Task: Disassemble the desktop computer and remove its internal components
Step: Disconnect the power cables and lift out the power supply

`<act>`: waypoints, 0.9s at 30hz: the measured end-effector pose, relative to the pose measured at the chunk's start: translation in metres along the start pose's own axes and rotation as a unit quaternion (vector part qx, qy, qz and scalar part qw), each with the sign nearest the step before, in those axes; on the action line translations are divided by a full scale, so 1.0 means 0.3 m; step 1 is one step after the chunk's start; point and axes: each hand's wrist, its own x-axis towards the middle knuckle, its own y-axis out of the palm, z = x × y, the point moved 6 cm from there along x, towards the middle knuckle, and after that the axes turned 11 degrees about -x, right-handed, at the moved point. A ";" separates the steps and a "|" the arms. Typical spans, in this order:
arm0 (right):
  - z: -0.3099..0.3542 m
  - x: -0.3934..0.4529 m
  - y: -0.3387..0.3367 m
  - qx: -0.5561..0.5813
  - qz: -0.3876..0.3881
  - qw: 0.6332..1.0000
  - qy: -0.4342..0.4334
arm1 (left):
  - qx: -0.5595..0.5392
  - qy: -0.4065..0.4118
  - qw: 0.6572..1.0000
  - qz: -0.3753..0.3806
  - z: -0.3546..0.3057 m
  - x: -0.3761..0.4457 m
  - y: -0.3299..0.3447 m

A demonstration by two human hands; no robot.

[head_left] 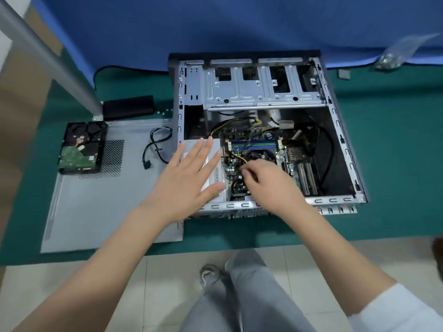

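Observation:
An open desktop case (340,130) lies on its side on a green mat. Inside it I see the motherboard (268,144) with blue memory slots, a heatsink and yellow-black cables. My left hand (189,178) lies flat with spread fingers on the grey power supply (215,173) at the case's left. My right hand (268,180) reaches into the case and pinches a yellow-black cable (237,156) near the CPU fan. What the cable's end is attached to is hidden by my fingers.
A removed hard drive (81,147) lies on the detached side panel (100,195) left of the case, with a loose black cable (155,147) beside it. A black box (128,107) and small screws (165,112) sit behind. A plastic bag (398,53) lies far right.

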 end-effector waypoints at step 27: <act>-0.017 0.007 0.006 -0.050 0.014 0.995 0.088 | 0.081 0.097 0.992 -0.005 -0.012 -0.066 0.054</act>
